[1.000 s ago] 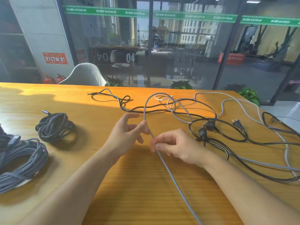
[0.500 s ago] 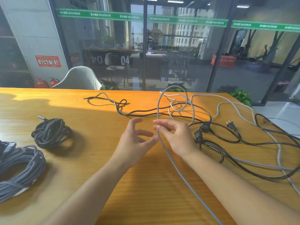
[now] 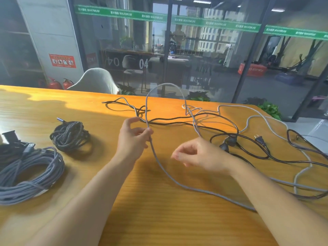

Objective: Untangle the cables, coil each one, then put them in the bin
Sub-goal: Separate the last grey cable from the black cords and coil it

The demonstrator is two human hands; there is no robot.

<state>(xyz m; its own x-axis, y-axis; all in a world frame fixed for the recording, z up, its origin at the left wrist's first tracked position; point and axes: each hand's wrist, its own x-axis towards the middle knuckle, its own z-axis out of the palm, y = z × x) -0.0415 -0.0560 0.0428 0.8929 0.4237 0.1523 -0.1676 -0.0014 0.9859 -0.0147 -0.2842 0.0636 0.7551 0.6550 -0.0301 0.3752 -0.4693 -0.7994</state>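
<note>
My left hand (image 3: 134, 139) is pinching the grey cable (image 3: 159, 167) to keep its raised loop standing, while my right hand (image 3: 198, 157) is hovering loosely curled, gripping nothing.

Daylight is coming in bright from the far side, laying a sunlit patch on the far-left part of the table (image 3: 44, 110). The glass wall (image 3: 204, 59) is throwing reflections and haze, washing out the room behind. Soft shadows are falling toward the camera under the arms and the coiled cables (image 3: 28, 173). The right hand (image 3: 200, 155) is smearing with motion blur; the left hand (image 3: 133, 141) is showing sharper. Wide-angle distortion is bending the table edge and frame lines at the borders.
</note>
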